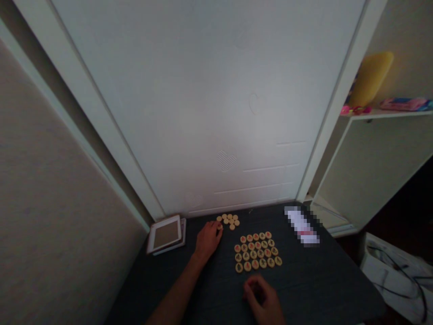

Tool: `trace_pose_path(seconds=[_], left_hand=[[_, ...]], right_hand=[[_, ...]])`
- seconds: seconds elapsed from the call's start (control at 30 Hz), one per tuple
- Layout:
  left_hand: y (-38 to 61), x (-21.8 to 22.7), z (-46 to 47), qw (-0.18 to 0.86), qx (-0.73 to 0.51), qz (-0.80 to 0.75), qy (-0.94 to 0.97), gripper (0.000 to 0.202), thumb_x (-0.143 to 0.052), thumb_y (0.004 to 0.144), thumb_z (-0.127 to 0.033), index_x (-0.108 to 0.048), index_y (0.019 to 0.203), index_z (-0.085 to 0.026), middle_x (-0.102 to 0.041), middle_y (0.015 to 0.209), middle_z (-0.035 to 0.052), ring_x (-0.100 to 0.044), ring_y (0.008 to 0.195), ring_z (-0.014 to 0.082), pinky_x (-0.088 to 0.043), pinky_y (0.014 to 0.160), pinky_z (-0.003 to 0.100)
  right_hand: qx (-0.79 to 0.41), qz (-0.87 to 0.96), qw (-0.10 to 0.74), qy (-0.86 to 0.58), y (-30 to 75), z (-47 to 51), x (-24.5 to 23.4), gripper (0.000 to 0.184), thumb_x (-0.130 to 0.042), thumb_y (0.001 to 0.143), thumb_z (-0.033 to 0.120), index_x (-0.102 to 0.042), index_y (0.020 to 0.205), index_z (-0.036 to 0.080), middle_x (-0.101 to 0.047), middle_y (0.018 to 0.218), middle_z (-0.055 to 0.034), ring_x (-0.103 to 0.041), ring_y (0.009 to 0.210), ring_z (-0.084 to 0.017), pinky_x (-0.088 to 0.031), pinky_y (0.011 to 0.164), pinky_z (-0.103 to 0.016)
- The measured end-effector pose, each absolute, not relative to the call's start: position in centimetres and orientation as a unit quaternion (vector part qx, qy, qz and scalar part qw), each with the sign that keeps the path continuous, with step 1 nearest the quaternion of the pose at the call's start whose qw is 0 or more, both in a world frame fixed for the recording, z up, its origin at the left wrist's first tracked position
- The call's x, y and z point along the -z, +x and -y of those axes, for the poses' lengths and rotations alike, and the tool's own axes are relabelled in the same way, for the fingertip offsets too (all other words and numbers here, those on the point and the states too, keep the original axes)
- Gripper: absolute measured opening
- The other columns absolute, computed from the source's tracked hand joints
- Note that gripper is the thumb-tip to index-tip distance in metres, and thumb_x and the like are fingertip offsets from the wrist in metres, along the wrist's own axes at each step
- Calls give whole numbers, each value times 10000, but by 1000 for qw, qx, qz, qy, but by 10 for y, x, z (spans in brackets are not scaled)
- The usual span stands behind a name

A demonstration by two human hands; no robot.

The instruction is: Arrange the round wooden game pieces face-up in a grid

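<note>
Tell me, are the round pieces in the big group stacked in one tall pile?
No, the round pieces lie flat in neat rows on the dark table.

Dark table (321,284) carries a grid of round wooden game pieces (257,252). Behind the grid lies a loose cluster of pieces (229,220). Left of the grid, a flat white-framed box (166,234); right of it, a blurred white item (302,225).

Loose discs (229,220) behind disc grid (257,252)

Both forearms are seen bare, with no sleeve reaching into view. The left hand (208,239) and the right hand (262,298) are ungloved. Finer detail is lost in the dim light.
</note>
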State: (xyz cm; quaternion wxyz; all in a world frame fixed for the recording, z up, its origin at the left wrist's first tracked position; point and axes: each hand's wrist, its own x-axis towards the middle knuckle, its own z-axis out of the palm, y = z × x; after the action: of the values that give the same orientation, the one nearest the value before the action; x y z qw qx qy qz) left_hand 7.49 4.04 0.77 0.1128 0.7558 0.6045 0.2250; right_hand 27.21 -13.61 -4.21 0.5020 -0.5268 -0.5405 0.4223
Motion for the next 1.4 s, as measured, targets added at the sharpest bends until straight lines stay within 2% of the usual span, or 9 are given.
trace_pose_path(seconds=[0.2,0.3,0.37,0.43,0.5,0.57,0.73,1.07,1.4], left_hand=[[81,-22,-11,181,-304,-590,726,212,-571,923,-286,-634,1118,-229,-727,1082,46,-696,952,194,-539,844,281],[89,-21,34,228,-341,-572,710,234,-580,912,-322,-637,1120,-229,-742,1080,49,-715,950,195,-577,773,261],[96,-15,68,343,-406,-538,655,247,-622,889,-368,-663,1084,-223,-750,1080,71,-714,990,231,-593,788,293],[102,-5,97,425,-418,-512,618,264,-672,858,-417,-695,1037,-225,-761,1072,82,-716,1002,248,-596,813,305],[106,5,115,478,-418,-502,587,305,-701,833,-476,-713,1010,-228,-772,1045,90,-727,982,256,-598,827,313],[108,12,122,504,-422,-501,563,347,-721,806,-526,-722,986,-229,-781,1010,95,-734,963,262,-598,836,321],[109,18,120,514,-436,-490,552,353,-707,821,-548,-736,958,-224,-787,1001,84,-730,978,262,-582,896,332],[109,27,124,494,-413,-499,580,343,-650,864,-567,-726,938,-240,-797,927,65,-749,897,254,-596,831,304],[108,16,127,515,-433,-509,537,379,-655,871,-553,-708,989,-198,-790,927,72,-744,908,250,-593,854,314]], right_hand=[[-431,522,512,-529,272,135,46,377,-612,900,552,-691,877,183,-721,746,-59,-704,716,-213,-553,680,-262],[-412,524,535,-519,271,135,46,354,-619,905,520,-709,986,188,-749,894,-94,-726,793,-224,-584,730,-275],[-365,556,549,-506,271,135,44,311,-624,914,457,-719,1073,207,-745,1029,-114,-727,891,-235,-591,804,-293],[-313,600,552,-487,270,135,41,279,-627,917,380,-722,1138,239,-728,1121,-116,-707,1009,-250,-580,886,-314],[-283,637,547,-464,270,135,36,275,-629,909,317,-723,1163,265,-720,1153,-111,-685,1079,-259,-575,922,-326],[-272,658,536,-453,271,134,31,258,-622,905,269,-731,1139,274,-724,1123,-107,-692,1058,-255,-582,909,-324],[-281,679,513,-444,272,132,27,195,-604,910,212,-730,1046,271,-735,1007,-74,-704,967,-226,-571,878,-300],[-300,676,485,-467,271,132,35,107,-633,901,252,-714,971,250,-737,861,-42,-700,766,-190,-554,711,-236],[-299,698,477,-443,271,137,29,224,-578,914,185,-690,1098,243,-741,937,-49,-699,823,-181,-554,767,-241]])
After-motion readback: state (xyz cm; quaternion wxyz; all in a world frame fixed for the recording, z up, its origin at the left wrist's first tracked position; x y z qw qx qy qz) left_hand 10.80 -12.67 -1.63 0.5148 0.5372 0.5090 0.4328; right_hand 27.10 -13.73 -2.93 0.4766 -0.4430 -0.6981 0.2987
